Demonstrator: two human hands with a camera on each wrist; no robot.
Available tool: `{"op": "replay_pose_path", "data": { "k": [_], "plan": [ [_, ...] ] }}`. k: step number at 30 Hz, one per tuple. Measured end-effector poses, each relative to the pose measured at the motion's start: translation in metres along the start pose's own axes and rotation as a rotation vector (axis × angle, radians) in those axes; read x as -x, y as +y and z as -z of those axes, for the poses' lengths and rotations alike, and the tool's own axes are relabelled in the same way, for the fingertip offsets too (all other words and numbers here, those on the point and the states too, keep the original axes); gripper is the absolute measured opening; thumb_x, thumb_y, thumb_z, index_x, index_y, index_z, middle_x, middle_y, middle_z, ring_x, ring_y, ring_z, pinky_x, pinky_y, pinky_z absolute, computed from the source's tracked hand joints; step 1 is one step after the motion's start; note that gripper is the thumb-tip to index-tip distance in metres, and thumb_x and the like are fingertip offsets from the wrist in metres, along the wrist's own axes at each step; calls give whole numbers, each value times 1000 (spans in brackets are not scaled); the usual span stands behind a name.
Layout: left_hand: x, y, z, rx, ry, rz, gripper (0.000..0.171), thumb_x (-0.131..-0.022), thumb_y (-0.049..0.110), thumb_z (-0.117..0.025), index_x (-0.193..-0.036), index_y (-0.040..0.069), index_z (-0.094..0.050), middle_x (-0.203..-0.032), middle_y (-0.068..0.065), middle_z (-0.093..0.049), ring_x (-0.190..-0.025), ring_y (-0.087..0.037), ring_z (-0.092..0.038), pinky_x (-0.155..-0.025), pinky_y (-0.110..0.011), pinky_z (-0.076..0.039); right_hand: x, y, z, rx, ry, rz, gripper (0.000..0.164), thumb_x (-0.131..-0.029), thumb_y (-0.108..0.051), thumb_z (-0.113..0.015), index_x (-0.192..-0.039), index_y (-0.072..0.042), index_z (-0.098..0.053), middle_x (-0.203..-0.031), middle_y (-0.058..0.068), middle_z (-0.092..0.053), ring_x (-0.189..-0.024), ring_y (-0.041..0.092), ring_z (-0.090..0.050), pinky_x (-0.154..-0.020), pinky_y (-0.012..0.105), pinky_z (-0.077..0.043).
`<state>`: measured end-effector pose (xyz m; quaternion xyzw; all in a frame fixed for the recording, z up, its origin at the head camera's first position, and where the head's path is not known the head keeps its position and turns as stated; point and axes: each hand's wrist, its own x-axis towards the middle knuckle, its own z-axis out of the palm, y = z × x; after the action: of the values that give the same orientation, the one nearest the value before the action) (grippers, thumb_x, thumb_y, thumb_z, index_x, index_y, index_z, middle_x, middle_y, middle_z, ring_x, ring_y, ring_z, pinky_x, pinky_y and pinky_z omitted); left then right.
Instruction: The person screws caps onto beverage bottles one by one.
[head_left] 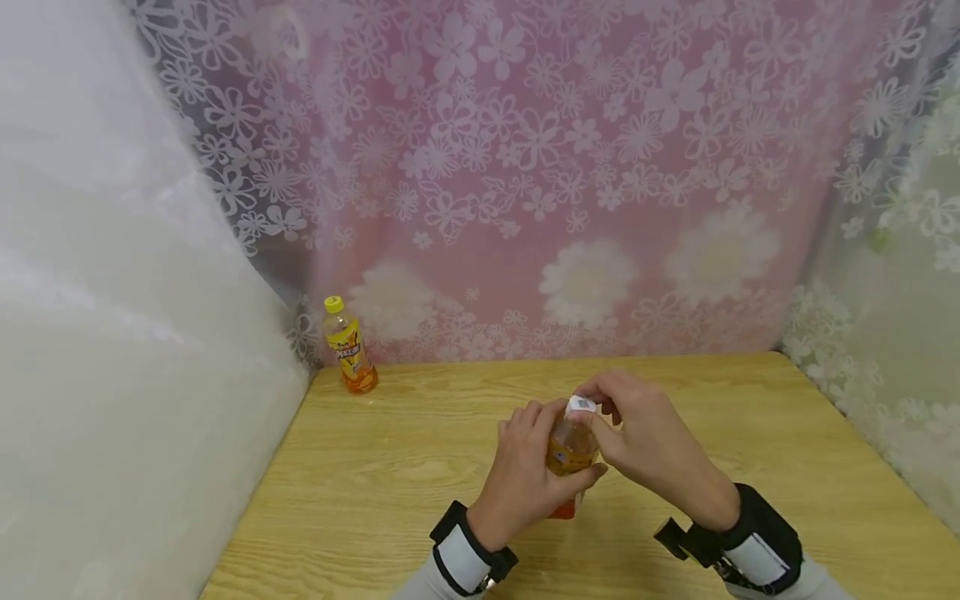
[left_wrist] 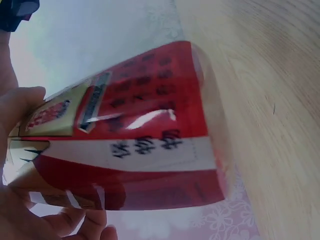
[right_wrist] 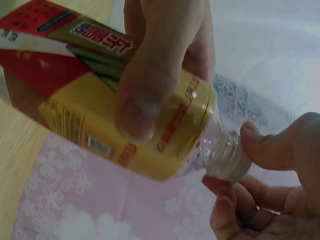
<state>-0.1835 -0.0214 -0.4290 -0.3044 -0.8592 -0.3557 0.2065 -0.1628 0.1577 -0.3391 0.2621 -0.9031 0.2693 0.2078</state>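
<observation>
A clear plastic bottle [right_wrist: 150,115] with a red, white and yellow label and a white cap [head_left: 581,404] is between both hands. My left hand [head_left: 521,471] grips its body, thumb on the near side and fingers behind. At the top, my right hand [head_left: 645,429] pinches the cap between thumb and fingers. The right wrist view shows the neck and the pale cap [right_wrist: 232,162] close up. In the left wrist view the label [left_wrist: 150,115] and the bottle's base stand out, the base close over the wooden table.
A second bottle [head_left: 350,350] with a yellow cap and yellow label stands at the table's back left corner. The wooden table [head_left: 375,475] meets a pink flowered curtain [head_left: 487,208] behind, with a white sheet [head_left: 112,333] on the left.
</observation>
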Motion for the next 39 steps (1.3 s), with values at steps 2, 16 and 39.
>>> {"op": "replay_pose_path", "data": {
  "k": [2, 16, 39],
  "plan": [
    [0, 0, -1, 14, -4, -4, 76, -83, 61, -76, -146, 27, -48, -112, 9, -57, -96, -8, -49, -78, -29, -32, -1, 2, 4, -29, -35, 13, 16, -92, -15, -77, -107, -16, -71, -98, -8, -65, -79, 7, -55, -68, 26, -50],
    [-3, 0, 2, 73, -40, -18, 76, -85, 57, -77, -148, 33, -44, -113, 11, -55, -98, -5, -49, -77, -29, -31, -7, 23, 7, -104, -65, 263, 32, -84, 0, -80, -108, -18, -72, -103, -12, -63, -85, 1, -58, -69, 24, -52],
    [-50, -232, 105, -29, 308, 477, 74, -88, 25, -82, -146, 4, -42, -137, -19, -52, -129, -36, -51, -105, -54, -46, 39, 73, 13, -116, -40, 151, 47, -90, -1, -74, -131, -24, -66, -133, -5, -58, -94, 1, -62, -71, 19, -54]
  ]
}}
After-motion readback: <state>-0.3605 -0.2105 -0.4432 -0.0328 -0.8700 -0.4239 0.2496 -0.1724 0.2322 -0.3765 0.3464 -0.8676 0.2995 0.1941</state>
